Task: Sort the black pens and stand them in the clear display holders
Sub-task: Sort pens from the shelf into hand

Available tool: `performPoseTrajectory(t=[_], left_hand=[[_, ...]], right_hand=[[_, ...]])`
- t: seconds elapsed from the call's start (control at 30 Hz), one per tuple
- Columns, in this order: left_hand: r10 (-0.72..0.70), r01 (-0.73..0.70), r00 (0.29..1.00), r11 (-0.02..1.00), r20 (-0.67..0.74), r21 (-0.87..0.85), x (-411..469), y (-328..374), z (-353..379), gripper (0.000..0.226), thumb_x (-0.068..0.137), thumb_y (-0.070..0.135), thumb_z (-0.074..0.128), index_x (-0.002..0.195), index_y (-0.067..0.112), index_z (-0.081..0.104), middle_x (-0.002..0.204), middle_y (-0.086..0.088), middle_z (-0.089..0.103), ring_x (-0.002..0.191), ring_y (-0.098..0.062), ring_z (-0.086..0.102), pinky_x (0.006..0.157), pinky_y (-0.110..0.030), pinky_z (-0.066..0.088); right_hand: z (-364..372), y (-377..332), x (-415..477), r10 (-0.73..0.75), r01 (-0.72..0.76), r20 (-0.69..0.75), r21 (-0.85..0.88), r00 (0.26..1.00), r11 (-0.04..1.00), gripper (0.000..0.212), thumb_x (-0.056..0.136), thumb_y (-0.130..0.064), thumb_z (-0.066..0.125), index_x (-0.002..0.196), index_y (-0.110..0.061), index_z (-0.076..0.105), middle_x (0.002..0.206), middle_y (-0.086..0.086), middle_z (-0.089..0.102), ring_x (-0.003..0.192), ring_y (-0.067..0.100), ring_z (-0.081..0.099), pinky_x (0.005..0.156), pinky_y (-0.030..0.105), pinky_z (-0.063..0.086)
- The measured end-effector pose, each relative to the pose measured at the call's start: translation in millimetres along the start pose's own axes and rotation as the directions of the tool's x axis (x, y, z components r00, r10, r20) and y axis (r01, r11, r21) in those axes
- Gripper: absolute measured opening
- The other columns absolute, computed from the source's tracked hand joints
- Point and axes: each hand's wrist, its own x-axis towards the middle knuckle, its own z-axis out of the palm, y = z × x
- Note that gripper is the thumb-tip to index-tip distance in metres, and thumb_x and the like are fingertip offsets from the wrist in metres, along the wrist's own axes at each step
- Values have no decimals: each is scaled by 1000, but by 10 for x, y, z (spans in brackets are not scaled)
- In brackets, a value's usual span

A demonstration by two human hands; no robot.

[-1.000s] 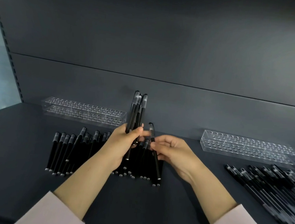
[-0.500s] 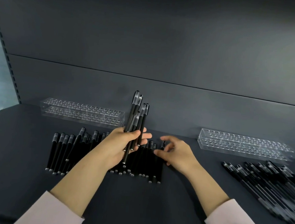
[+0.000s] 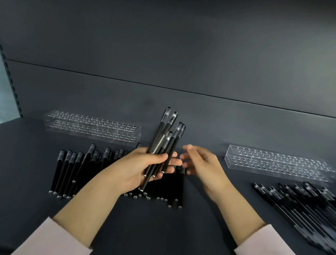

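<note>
Looks like a shop: a dark grey metal display shelf [image 3: 154, 237] with a slotted upright strip [image 3: 9, 78] at its left end, clear perforated acrylic holders [image 3: 92, 127] along its rear and identical black pens [image 3: 67, 171] heaped on it.

The right hand [image 3: 202, 166] is lifting off the row of pens [image 3: 75, 172], no longer pinching the single pen it held a second ago. Its fingers [image 3: 190, 149] are spreading, blurred, beside the bundle of pens [image 3: 166, 141], which is tilting further rightward in the left hand [image 3: 140, 167].

Two holders [image 3: 94, 128] [image 3: 277, 163], two hands [image 3: 137, 170] [image 3: 203, 166], three groups of pens [image 3: 161, 145] [image 3: 67, 171] [image 3: 307, 208].
</note>
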Motion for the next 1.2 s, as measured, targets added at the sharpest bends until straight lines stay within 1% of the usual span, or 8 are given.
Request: performPoseTrajectory(t=[0.13,0.23,0.5,0.77,0.83,0.93,1.07,1.2], left_hand=[[-12,6,997,997,76,82,-15,-18,38,23,99,14,53,117,13,67,107,-4,75,90,-12,72,75,-22,52],[-16,2,992,994,125,112,-30,-27,78,24,100,14,51,119,14,66,107,-6,75,90,-14,72,70,-19,54],[-35,16,987,992,155,123,-24,-28,89,24,99,16,52,119,11,65,107,-6,75,91,-13,72,69,-18,54],[-8,7,994,1000,105,13,12,-36,53,25,101,13,49,119,8,64,109,-8,74,100,-20,71,81,-25,58],[1,2,997,1000,81,-29,22,-32,39,25,101,12,48,121,7,64,110,-8,74,102,-19,71,85,-26,58],[-3,11,997,994,72,-111,21,-20,27,26,102,10,47,120,6,64,111,-9,74,99,-17,72,82,-24,59],[-12,24,993,995,121,-98,-1,-7,18,26,102,14,47,120,7,65,111,-9,73,91,-12,72,76,-21,58],[-18,25,992,998,126,-53,8,-32,28,26,100,17,51,115,6,68,102,-7,75,67,-5,61,57,-16,49]], right_hand=[[-9,-65,-25,3,-18,92,158,996,987,28,92,-28,62,113,-9,64,95,8,71,78,15,64,73,30,52],[2,-87,-48,-17,-8,102,239,995,971,25,91,-19,63,107,0,63,79,8,65,68,13,58,70,30,48],[-24,-153,-63,11,-47,94,391,996,919,11,90,-14,64,90,-3,64,72,7,62,60,12,56,58,18,51],[-226,-229,49,82,-10,-105,553,991,833,13,88,-10,66,76,-12,62,68,-1,61,60,7,55,55,15,50],[-305,-210,79,122,-56,-123,444,985,894,15,88,-8,66,74,-12,61,64,-3,60,57,7,52,53,15,49],[-327,-77,83,173,-164,-113,81,978,983,22,87,-5,67,68,-8,57,62,3,54,52,10,47,50,14,48],[-266,143,114,164,-196,-124,-321,979,927,20,83,-13,74,75,-2,59,65,7,54,56,17,56,67,32,56],[-171,165,104,184,-206,-93,-381,979,901,31,75,-19,82,95,-3,64,67,3,62,53,16,63,73,35,59]])
